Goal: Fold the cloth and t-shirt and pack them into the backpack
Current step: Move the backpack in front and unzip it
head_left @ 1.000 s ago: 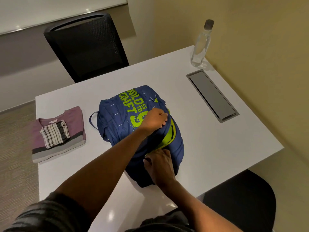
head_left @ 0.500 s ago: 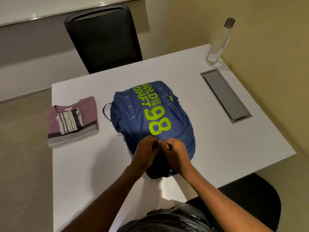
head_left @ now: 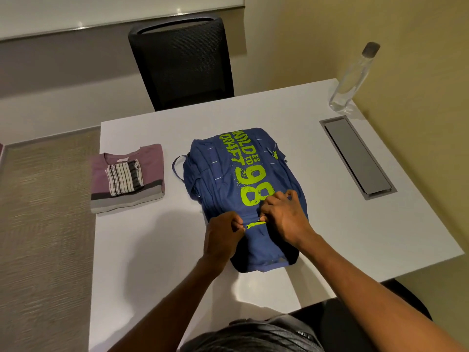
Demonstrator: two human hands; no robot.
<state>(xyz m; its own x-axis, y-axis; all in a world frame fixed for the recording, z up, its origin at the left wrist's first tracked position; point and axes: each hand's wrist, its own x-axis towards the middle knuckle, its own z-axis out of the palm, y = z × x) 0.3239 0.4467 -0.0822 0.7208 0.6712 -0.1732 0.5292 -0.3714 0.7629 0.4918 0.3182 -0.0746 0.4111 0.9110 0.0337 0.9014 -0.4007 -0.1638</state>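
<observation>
A blue backpack (head_left: 223, 174) with green lettering and "98" lies flat in the middle of the white table (head_left: 317, 224). My left hand (head_left: 223, 237) and my right hand (head_left: 284, 214) both pinch its near part, on either side of a short green zipper strip (head_left: 255, 224). The folded mauve t-shirt (head_left: 149, 158) with grey bands rests at the table's left edge. A small folded striped cloth (head_left: 124, 176) sits on top of it. Both lie well left of my hands.
A clear water bottle (head_left: 352, 77) stands at the far right corner. A grey cable hatch (head_left: 355, 153) is set into the table on the right. A black mesh chair (head_left: 182, 62) faces me across the table; another dark chair seat (head_left: 406, 295) is at my right.
My left hand came down from the backpack's upper front to its near part beside my right hand. The hands have since drawn slightly apart along the green zipper. The view shifted.
</observation>
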